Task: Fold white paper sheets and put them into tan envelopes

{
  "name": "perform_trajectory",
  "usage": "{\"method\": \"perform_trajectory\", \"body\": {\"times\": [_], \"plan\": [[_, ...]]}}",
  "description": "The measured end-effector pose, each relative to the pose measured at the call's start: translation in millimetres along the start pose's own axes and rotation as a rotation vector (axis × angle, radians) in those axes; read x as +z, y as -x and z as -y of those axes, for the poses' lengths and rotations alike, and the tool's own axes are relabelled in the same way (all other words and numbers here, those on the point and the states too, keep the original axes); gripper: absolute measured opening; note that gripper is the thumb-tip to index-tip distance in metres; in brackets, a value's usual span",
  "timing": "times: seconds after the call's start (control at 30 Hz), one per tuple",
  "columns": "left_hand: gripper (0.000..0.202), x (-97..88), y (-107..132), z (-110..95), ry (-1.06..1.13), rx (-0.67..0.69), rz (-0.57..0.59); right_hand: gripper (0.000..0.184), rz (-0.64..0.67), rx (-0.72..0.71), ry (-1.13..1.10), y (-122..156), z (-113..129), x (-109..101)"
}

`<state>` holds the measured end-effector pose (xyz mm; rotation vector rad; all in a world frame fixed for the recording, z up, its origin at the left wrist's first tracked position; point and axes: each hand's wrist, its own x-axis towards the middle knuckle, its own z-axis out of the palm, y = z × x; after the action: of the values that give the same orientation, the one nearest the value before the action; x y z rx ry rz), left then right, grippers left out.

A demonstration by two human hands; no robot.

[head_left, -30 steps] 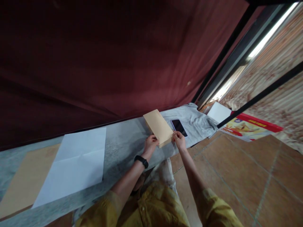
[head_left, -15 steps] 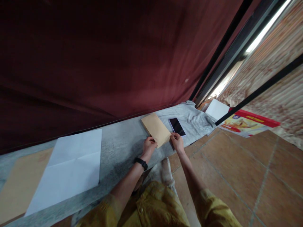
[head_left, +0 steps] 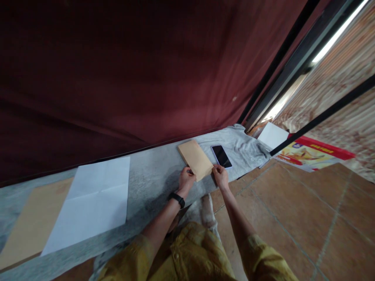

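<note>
Head view: our left hand [head_left: 186, 180] and right hand [head_left: 220, 176] each pinch a near corner of the brown paper stack [head_left: 195, 159], over the gray surface [head_left: 152, 171] beside the phone [head_left: 222, 156]. Its thick near edge, visible a second ago, no longer shows, so we seem to be settling it flatter.

Dark red curtain [head_left: 131, 78], black-screened phone [head_left: 222, 156], brown tiled floor [head_left: 293, 210]

We wear a mustard-yellow buttoned shirt [head_left: 195, 249] with elbow-length sleeves [head_left: 263, 255], pale legwear [head_left: 205, 212] and a black band [head_left: 177, 200] on our left wrist.
</note>
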<state>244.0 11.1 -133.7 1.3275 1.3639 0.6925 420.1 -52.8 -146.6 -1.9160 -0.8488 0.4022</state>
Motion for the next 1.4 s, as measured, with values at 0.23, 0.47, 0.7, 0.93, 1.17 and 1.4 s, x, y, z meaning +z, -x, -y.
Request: {"method": "perform_trajectory", "body": {"times": [0.23,0.47,0.7,0.93,1.17,1.4], "plan": [[0.043,-1.3,-0.4,3.9,-0.03,0.015,-0.005,0.039,-0.007,-0.034,0.051,1.2,-2.0,1.9],[0.052,-5.4,6.5,1.5,-0.085,0.052,0.036,0.039,-0.005,-0.058,0.075,0.9,-5.0,2.4],[0.057,-5.7,13.8,-4.1,-0.159,0.081,0.059,0.038,0.006,-0.068,0.099,-0.7,-6.7,3.5],[0.064,-4.4,23.9,-6.2,-0.268,0.146,0.064,0.038,0.004,-0.078,0.114,-1.0,-7.4,2.9],[0.063,-7.4,28.9,-8.1,-0.304,0.207,0.092,0.037,-0.001,-0.099,0.086,0.1,-6.2,3.0],[0.067,-15.0,38.6,-0.9,-0.599,0.386,0.204,0.042,-0.057,-0.093,0.027,5.3,-6.5,3.0]]}}
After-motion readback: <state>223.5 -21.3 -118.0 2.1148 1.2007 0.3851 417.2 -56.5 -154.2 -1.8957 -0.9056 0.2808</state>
